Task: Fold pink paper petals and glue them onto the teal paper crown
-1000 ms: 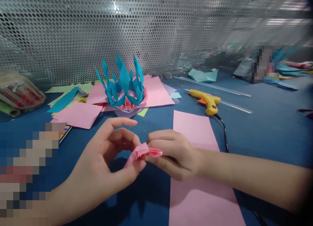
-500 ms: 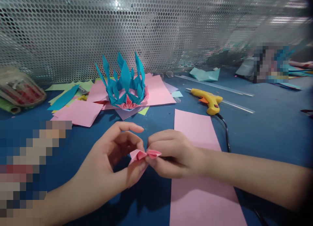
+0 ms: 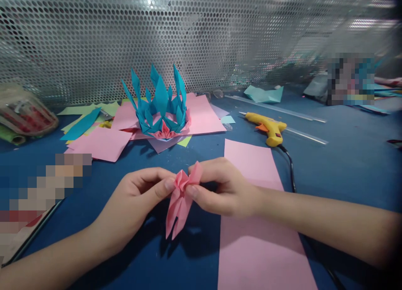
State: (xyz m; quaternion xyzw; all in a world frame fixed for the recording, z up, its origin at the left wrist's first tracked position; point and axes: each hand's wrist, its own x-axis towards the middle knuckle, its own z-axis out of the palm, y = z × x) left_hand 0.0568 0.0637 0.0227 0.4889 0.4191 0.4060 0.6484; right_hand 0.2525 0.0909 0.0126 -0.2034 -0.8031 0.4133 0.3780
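Left hand: the left hand [image 3: 135, 206] in a narrow thumb-and-index pinch on the left edge of the folded pink piece [image 3: 181, 193].
Right hand: the right hand [image 3: 224, 191], thumb in front and fingers behind, pinching the same piece from its right side.
Folded piece: between both sets of fingertips, in the air over the table [image 3: 348, 168]. Matte paper, sharp creases, gathered at the centre; two slim pointed prongs hang down with a slit between, short peak upper left, narrow tab upper right.
Table surface: dark blue, flat, shadow of hands and prongs below the grip.
Pink sheet: long smooth pink sheet [image 3: 246, 248] flat under the right wrist and forearm.
Pink card: flat pink card [image 3: 102, 143] beyond the grip, to its left.
Glue gun: yellow plastic glue gun [image 3: 266, 126], orange trigger, metal nozzle, lying beyond the grip to its right; black cord [image 3: 292, 170] trails back toward the right forearm.
Crown: blue paper crown [image 3: 161, 106] straight beyond the grip, upright; tall pointed leaf shapes, pink pleated motif low in front.
Jar: clear jar [image 3: 27, 110], red contents, far left of the grip.
Backdrop: perforated metal sheet [image 3: 201, 39], round holes, shiny, behind everything.
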